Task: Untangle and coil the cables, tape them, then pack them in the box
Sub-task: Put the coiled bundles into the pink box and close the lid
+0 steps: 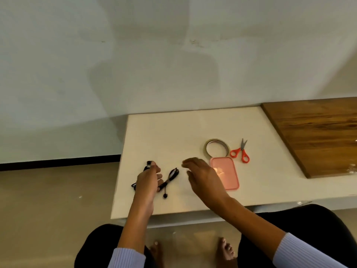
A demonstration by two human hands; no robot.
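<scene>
Cables [170, 177] first: there's a small black bunch sitting on the left part of the white worktop [173, 132], near the front edge. One bundle looks looped, with a lighter band round its middle and a little round plug end sticking out toward the person. Another dark bit runs up to a blocky black connector [149, 163] at the far end.

Left hand [147, 178] is right on top of that bunch, and its fingers [154, 167] are curled round the cable just below the connector, so it's gripping it. Part of the cable is hidden under the hand, so can't say how tangled it really is.

Moving right, the right hand [201, 176] hovers above the worktop between the cables and the box, fingers loosely bent and holding nothing as far as I can see. It's a bit blurry though.

Just beside and partly under that hand is the pink box [229, 175], rectangular with rounded corners, lying flat with a light reflection on it. Behind it, touching or nearly touching its far edge, is a roll of clear tape [216, 147] lying flat. Right of the tape, red-handled scissors [240, 152] lie closed, blades pointing away.

Far right there's a wooden board [318, 136] butted up against the worktop.
</scene>
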